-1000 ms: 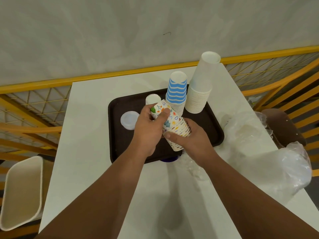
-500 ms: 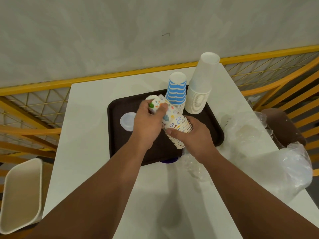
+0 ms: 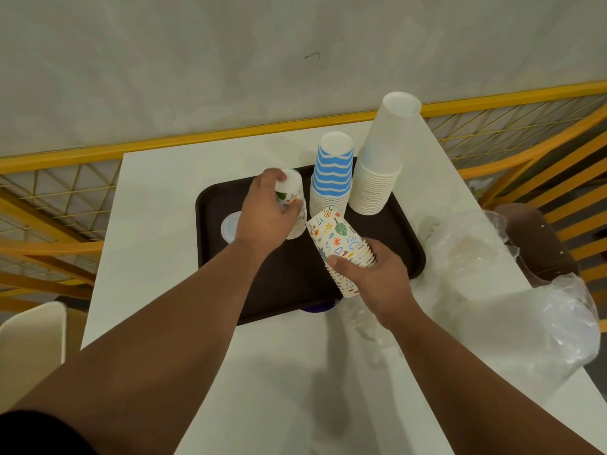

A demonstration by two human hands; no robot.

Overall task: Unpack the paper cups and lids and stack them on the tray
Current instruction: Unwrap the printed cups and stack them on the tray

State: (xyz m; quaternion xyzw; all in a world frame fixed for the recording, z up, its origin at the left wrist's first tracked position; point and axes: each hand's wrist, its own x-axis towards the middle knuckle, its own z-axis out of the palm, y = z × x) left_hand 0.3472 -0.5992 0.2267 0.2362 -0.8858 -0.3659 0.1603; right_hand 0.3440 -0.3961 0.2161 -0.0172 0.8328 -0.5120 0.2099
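On the dark tray (image 3: 394,257) in the middle of the white surface (image 3: 164,198), we already have two finished stacks standing upside down along the far edge: a tall plain white stack (image 3: 381,165) on the right and a blue striped stack (image 3: 331,175) just left of it. A third stack, of patterned cups (image 3: 295,221), is being built just left of the striped one, and our left hand (image 3: 266,215) grips a patterned cup (image 3: 289,188) at its top, fingers curled round it, apparently seating it on that stack. Our right hand (image 3: 377,277) clasps a tilted bundle of patterned cups (image 3: 341,247) above the near part of the tray, thumb across the rims; these have not yet gone onto the stack.

One white lid (image 3: 230,224) lies flat on the left part of the tray, partly hidden behind our left wrist. On the right of the surface lie crumpled clear plastic bags (image 3: 492,290); we cannot tell whether they hold anything more. Something blue (image 3: 318,308) peeks from under the tray's near edge.

We judge the task well past halfway for the cups, with the bundle in our right hand left to transfer. The lids look barely begun, since we see only one.
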